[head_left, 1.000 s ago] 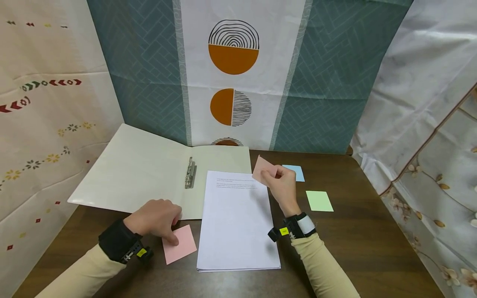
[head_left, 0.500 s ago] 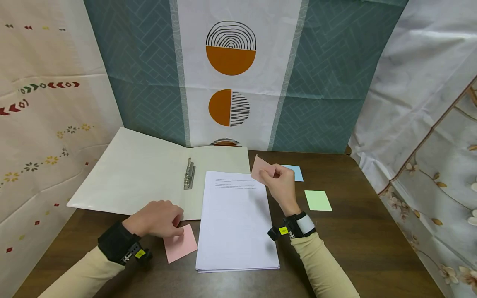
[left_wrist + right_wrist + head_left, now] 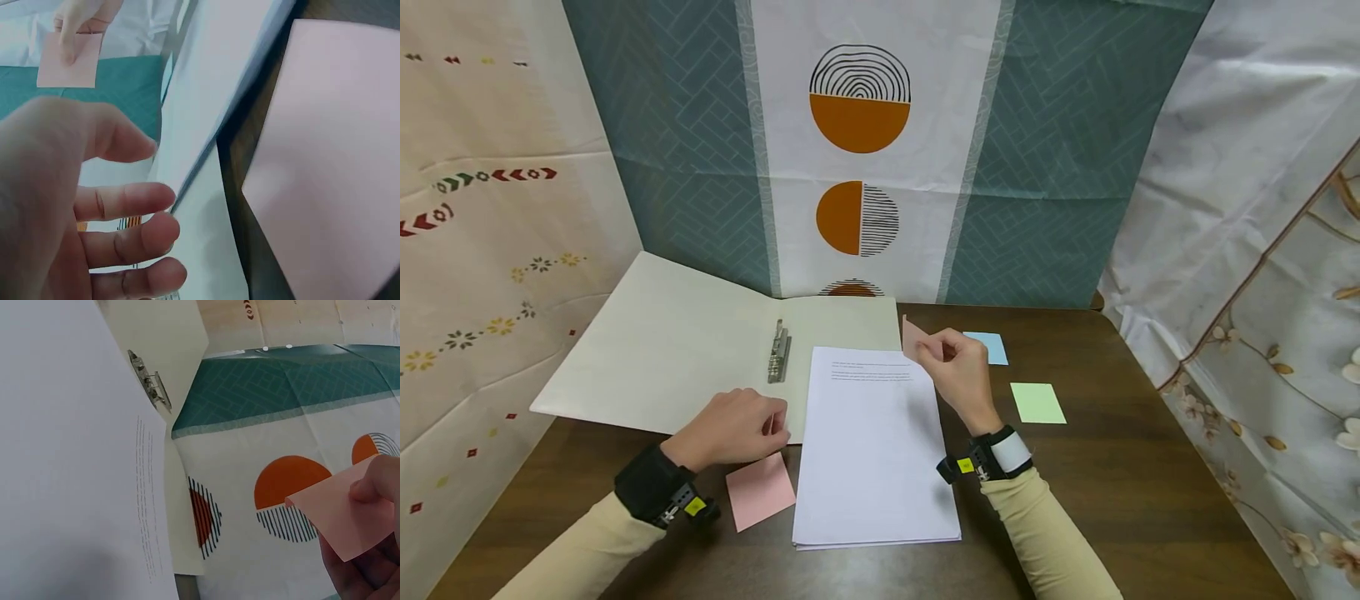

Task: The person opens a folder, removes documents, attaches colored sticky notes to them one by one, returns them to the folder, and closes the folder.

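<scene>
Between the thumb and fingers of my right hand (image 3: 964, 372) is a pink sticky note (image 3: 916, 337), held up beside the top right corner of a stack of printed paper (image 3: 876, 467). In the right wrist view the thumb presses on the note's face. My left hand (image 3: 733, 427) hovers near the lower edge of the open white binder (image 3: 685, 342), with loosely bent fingers and nothing in them. Just below it, another pink sticky note (image 3: 760, 493) lies on the table, left of the stack. The stack partly overlaps the binder's right cover.
A blue sticky note (image 3: 989, 347) and a green sticky note (image 3: 1037, 403) lie on the dark wooden table (image 3: 1120, 475) at the right. The binder's metal clip (image 3: 778, 354) stands left of the paper. Patterned cloths (image 3: 1037, 167) hang behind the table and at its sides.
My left hand has lifted off the lower pink note and shifted up and right. The note in my right hand has turned more edge-on, while that hand stays almost in place.
</scene>
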Demonstrator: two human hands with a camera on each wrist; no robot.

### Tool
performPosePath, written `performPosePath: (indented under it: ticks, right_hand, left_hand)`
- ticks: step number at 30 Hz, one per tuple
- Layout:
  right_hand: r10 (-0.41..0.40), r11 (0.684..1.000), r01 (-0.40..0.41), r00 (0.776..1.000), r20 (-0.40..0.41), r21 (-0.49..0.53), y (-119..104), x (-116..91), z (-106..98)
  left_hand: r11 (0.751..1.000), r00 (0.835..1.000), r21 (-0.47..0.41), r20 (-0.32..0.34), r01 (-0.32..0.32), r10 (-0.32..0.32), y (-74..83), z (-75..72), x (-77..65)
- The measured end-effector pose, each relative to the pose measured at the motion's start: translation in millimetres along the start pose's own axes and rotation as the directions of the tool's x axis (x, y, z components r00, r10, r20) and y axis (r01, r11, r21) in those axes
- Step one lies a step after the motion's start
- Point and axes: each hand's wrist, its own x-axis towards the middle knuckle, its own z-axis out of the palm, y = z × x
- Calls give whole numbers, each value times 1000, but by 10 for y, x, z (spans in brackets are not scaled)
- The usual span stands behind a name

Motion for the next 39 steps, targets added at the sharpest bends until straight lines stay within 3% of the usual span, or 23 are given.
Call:
performPosePath:
  ticks: [6,10,16,24,27,29,35,39]
  right_hand:
    - [-105,993,106,994,17,-48,-7,-15,5]
    - [-211,971,213,977,31,-106,-15,-19,5]
    - [-289,943,292,956,44,-159,-7,-18,11]
    - [-417,867,410,908,37,-282,17,-40,42]
    - [-463,821,453,884,58,-348,35,-38,40]
    - [-497,772,486,863,87,-410,46,-38,28]
    - [-584,575,569,789,193,-588,48,-35,-10]
    - [-619,506,601,753,225,-618,18,-30,-19]
  left_hand:
    - [999,999,-34,-28,-17,16,54,33,93]
    - [998,996,-57,-87,-4,-1,96,60,177]
    - [991,992,-131,-122,23,-39,152,103,318]
    - [975,985,-219,-156,33,-68,271,130,447]
    - [972,987,-235,-149,19,-55,306,146,482]
    - [969,987,-247,-149,15,-53,323,151,504]
    - [963,986,-270,-153,16,-60,361,134,543]
    - [960,986,-279,-148,31,-75,377,121,562]
